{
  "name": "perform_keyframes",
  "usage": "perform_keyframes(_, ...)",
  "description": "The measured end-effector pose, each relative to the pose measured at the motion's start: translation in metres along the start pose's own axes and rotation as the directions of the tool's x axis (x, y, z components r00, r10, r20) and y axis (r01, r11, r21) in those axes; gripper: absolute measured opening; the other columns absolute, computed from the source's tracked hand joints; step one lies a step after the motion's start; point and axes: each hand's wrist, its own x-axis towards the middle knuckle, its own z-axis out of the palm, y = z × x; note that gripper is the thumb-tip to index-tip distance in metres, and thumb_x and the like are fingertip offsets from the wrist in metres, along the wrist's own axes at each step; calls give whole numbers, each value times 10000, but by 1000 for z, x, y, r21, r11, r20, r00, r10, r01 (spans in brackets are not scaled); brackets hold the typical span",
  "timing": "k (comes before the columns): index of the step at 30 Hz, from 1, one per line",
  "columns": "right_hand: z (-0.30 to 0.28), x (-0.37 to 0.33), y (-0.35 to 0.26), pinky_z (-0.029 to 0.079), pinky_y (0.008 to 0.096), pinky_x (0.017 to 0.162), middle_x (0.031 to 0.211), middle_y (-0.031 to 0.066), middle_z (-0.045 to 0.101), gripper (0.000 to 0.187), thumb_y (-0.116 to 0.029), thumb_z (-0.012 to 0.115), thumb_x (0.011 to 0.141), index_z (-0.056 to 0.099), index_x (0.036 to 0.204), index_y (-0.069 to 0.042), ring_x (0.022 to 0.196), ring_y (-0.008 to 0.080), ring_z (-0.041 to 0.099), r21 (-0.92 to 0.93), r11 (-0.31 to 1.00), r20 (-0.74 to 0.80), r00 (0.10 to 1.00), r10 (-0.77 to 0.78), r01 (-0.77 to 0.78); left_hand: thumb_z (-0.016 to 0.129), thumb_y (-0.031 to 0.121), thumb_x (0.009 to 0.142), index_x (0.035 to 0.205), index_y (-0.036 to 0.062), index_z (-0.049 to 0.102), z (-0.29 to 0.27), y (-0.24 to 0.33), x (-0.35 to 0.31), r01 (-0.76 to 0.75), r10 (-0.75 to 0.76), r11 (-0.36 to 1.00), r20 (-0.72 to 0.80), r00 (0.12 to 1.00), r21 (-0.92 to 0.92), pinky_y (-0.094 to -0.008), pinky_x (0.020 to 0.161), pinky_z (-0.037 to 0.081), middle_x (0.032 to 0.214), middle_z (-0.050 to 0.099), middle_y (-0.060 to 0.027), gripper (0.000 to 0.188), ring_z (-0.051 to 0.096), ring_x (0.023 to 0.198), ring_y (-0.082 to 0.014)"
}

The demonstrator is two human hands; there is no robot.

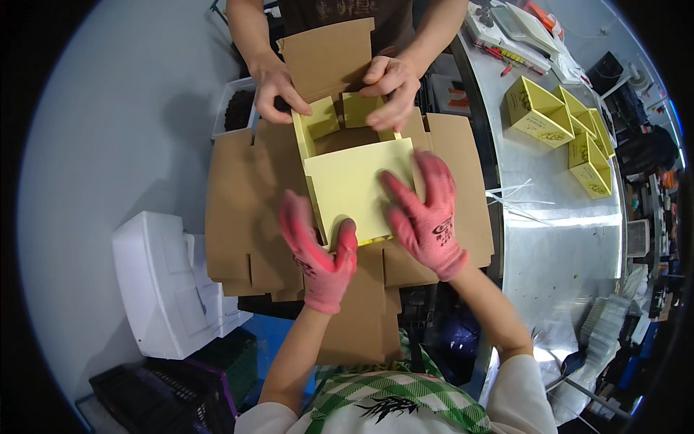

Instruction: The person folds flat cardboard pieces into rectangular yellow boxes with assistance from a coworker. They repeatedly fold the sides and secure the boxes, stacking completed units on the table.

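A pale yellow cardboard box [361, 188] sits over flattened brown cardboard, with a broad panel on its near part and an open hollow at the far end. My left hand [318, 260], in a pink glove, grips its near left corner, thumb on the panel and fingers along the side. In a matching glove, my right hand [426, 213] spreads its fingers over the panel's right edge, slightly blurred. Across from me, a co-worker's left-side hand [278, 94] pinches the box's far left wall; their other hand [394, 87] reaches over the far right corner. A brown cardboard flap [329, 58] stands behind the box.
Flattened brown cardboard [459, 195] covers the work surface. On the metal table [557, 246] at right stand several yellow boxes [538, 112], white strips [517, 202] and a scale [524, 29]. A white foam box [159, 282] and a black crate [155, 394] lie at left.
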Motion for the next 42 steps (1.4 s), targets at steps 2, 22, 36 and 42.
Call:
perform_keyframes(2, -18, 12, 6, 265, 522, 1088, 1410, 159, 388, 752, -280, 764, 678, 463, 1338, -81, 1306, 335, 377, 88, 988, 384, 911, -148, 123, 708, 92, 726, 1124, 57, 622, -8, -8, 3, -210, 184, 973, 218, 958, 98, -366, 759, 460, 1158, 606, -96, 409, 571, 870, -282)
perform_keyframes(22, -4, 7, 34, 291, 576, 1071, 919, -21, 622, 399, -192, 710, 567, 628, 956, -152, 960, 211, 579, 280, 926, 376, 858, -349, 254, 669, 412, 760, 1219, 70, 484, 56, 3, 106, 130, -140, 932, 670, -729, 337, -347, 634, 506, 1062, 568, -102, 602, 608, 782, -205)
perform_keyframes(36, 47, -54, 45, 373, 440, 959, 1175, 129, 525, 703, -258, 697, 681, 469, 1294, -2, 1078, 279, 517, 128, 925, 345, 891, 297, -358, 738, 617, 599, 1447, 34, 264, 70, -19, 92, 99, -75, 970, 655, -752, 224, -491, 1110, 196, 1455, 194, -308, 1133, 181, 1348, -458)
perform_keyframes(42, 49, -48, 48, 398, 440, 912, 1179, 164, 502, 759, -289, 718, 676, 439, 1302, 37, 1071, 315, 521, 242, 895, 375, 887, 271, -375, 783, 542, 597, 1410, 15, 317, 89, -23, 100, 114, -25, 952, 442, -897, 284, -411, 1105, 238, 1439, 266, -285, 1075, 246, 1356, -371)
